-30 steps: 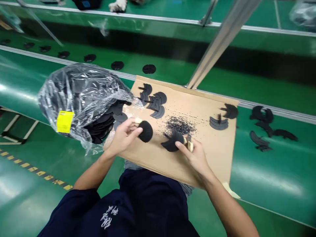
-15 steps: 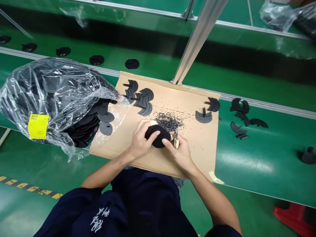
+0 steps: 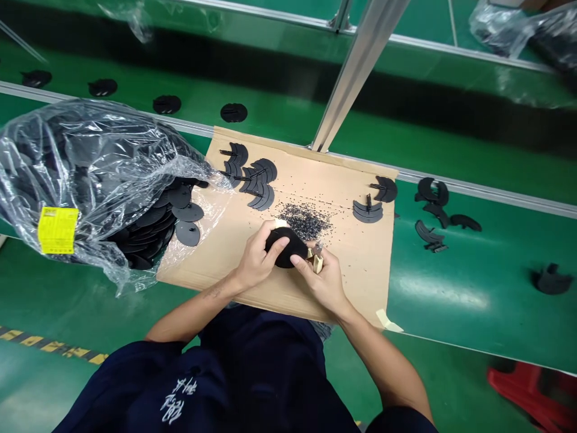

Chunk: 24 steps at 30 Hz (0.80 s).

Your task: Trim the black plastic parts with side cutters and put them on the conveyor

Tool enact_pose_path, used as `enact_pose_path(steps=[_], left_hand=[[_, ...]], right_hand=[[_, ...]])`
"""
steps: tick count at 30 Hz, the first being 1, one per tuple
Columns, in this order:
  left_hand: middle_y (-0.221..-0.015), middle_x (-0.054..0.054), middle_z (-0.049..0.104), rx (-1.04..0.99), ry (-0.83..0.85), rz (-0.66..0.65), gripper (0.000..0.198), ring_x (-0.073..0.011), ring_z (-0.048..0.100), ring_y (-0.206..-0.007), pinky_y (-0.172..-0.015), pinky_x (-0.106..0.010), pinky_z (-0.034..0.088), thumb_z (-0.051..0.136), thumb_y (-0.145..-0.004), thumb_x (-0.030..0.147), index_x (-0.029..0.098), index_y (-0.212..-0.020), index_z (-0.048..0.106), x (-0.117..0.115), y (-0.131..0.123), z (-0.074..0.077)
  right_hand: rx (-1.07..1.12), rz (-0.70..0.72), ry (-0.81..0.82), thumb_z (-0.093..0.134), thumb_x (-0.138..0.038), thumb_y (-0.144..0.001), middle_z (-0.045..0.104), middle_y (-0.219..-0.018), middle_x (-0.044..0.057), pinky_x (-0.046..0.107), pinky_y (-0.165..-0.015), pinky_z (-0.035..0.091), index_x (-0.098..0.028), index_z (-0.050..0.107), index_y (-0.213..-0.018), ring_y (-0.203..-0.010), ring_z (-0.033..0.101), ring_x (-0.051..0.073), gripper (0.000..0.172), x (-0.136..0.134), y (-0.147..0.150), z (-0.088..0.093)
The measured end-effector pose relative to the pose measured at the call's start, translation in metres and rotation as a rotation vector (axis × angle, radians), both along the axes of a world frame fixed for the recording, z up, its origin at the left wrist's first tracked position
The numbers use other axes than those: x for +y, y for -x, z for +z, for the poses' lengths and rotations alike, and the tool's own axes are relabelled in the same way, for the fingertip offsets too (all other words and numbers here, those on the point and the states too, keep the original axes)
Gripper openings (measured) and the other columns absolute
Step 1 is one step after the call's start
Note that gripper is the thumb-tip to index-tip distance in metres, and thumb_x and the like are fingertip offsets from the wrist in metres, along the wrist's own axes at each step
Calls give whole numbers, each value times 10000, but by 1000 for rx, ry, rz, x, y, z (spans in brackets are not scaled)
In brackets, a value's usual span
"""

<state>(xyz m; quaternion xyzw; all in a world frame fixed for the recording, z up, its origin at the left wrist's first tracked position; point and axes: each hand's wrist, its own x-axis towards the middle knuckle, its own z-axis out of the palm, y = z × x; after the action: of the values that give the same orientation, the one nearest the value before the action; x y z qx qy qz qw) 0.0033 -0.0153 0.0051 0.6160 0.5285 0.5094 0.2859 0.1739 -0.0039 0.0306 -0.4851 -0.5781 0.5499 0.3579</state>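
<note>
A round black plastic disc is held at a tilt above the cardboard sheet. My left hand grips its left side, thumb on the near face and fingers behind; pale yellow tape or a finger cover shows at a fingertip. My right hand is closed around a small hand tool with pale yellow grips and a metal part; its exact kind is unclear. The right thumb rests at the disc's lower right edge. Just beyond the hands lies a scatter of tiny black plastic bits.
A clear plastic bag with a yellow label spills black discs at the left. Curved black pieces lie on the cardboard and on the green table at the right. A metal post rises behind; several discs line the back strip.
The whole view has shifted slightly, so the scene sits a little further left. Both hands keep their hold on the disc and the tool, with only a slight shift in the disc's tilt.
</note>
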Motion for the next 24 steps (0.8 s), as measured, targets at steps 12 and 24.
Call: enact_pose_path(steps=[12,24], left_hand=[[-987,-74,711,51,-149,-163,323,-169,700,-904,-788,-275,582,602,-1015,366,180,-1278,609,-10,10,16],[-985,-85,757,1,-282,-222,272,-160,717,-874,-769,-277,606,742,-926,267,204,-1191,736,-8,17,35]], right_hand=[[-83,187,-691,664,-204,-950,773,-904,47,343,-719,568,-242,737,-1040,-773,701,183,122,17,-12,11],[-89,128,-886,636,-183,-953,798,-955,57,376,-727,591,-266,717,-1205,-818,733,205,277,10,-17,-2]])
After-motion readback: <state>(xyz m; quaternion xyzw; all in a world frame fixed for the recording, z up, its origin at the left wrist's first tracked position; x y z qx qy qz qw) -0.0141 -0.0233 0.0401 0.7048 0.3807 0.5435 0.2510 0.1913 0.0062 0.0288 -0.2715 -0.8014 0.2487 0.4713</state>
